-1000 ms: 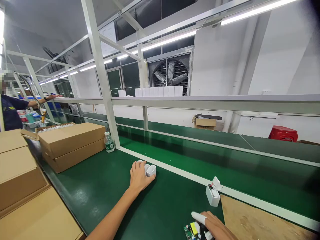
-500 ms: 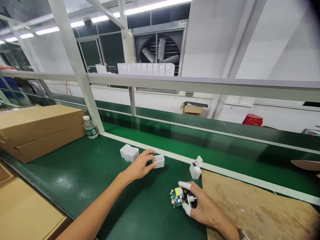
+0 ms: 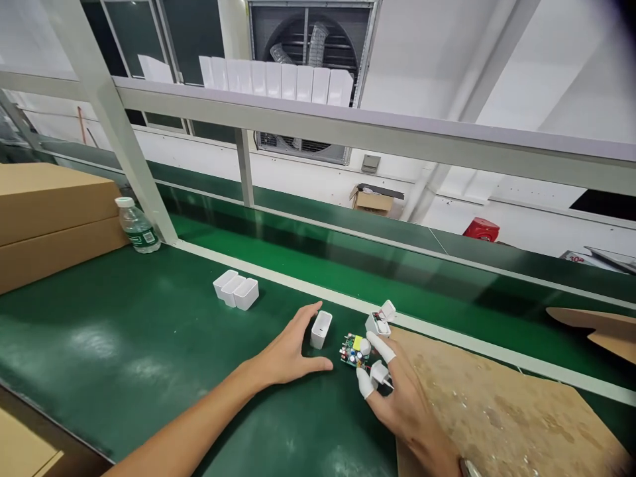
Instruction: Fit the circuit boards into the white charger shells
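Observation:
My left hand (image 3: 288, 351) curls loosely around a white plastic shell (image 3: 320, 329) that stands upright on the green table; thumb and fingers are apart and I cannot tell whether they touch it. My right hand (image 3: 397, 391), with white finger cots on thumb and forefinger, pinches a small green circuit board (image 3: 354, 350) with a white part just right of the shell. Another white shell with an open lid (image 3: 379, 320) stands behind the board. Three more white shells (image 3: 236, 290) sit in a row farther left.
A brown board (image 3: 497, 411) lies under my right hand. Cardboard boxes (image 3: 44, 218) and a water bottle (image 3: 137, 226) stand at the left by a frame post. A green conveyor belt (image 3: 348, 258) runs behind the white rail. White boxes line the overhead shelf.
My left hand carried one white shell from the group at the left to the right and stood it upright beside the circuit board. My right hand brought the board up toward it. The view tilted down.

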The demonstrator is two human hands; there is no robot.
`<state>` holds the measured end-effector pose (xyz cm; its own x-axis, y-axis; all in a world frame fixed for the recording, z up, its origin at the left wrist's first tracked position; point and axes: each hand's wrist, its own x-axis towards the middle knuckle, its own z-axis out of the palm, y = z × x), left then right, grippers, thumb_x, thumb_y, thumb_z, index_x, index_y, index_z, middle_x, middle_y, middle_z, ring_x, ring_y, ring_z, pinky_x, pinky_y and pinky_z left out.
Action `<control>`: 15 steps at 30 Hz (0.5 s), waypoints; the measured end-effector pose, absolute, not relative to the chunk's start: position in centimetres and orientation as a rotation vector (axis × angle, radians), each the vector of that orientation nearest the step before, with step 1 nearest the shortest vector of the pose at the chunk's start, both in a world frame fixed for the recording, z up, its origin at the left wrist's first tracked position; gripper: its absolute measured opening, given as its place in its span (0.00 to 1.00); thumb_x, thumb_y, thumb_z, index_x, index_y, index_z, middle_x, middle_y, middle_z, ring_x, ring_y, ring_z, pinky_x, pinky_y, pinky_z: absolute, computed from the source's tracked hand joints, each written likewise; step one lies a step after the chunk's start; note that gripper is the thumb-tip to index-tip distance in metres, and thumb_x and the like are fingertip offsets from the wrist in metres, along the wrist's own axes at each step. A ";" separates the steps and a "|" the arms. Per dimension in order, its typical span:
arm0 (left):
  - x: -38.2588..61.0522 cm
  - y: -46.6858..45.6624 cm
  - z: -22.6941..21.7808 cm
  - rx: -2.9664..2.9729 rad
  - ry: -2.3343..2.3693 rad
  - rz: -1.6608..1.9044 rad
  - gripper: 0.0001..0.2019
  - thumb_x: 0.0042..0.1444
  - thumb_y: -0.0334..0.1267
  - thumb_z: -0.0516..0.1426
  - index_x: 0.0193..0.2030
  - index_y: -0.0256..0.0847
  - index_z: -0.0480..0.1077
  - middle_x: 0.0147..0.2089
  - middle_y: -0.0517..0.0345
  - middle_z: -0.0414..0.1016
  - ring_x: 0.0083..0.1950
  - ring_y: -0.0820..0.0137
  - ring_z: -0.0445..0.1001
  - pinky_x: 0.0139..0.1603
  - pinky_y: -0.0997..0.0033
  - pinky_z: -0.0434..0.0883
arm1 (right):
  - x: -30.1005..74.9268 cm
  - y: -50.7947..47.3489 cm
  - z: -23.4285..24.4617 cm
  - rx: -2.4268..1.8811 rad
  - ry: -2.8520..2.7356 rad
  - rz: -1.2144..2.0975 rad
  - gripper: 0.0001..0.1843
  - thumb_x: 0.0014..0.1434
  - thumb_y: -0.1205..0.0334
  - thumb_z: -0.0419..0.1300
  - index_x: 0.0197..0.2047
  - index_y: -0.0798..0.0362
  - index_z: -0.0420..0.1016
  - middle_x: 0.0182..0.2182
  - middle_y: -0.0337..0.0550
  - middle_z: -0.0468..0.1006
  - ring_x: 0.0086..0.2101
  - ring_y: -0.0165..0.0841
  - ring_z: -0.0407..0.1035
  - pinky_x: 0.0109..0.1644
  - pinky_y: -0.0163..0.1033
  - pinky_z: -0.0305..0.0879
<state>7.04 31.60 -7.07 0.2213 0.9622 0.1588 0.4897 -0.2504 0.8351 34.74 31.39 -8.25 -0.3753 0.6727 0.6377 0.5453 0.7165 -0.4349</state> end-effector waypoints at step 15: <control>8.5 30.3 -6.8 2.231 1.218 0.929 0.44 0.68 0.33 0.59 0.79 0.60 0.33 0.67 0.52 0.68 0.66 0.57 0.67 0.70 0.38 0.63 | 32.9 30.4 -5.6 -0.826 -2.155 -0.187 0.30 0.66 0.63 0.62 0.69 0.62 0.64 0.53 0.56 0.77 0.52 0.44 0.72 0.51 0.49 0.74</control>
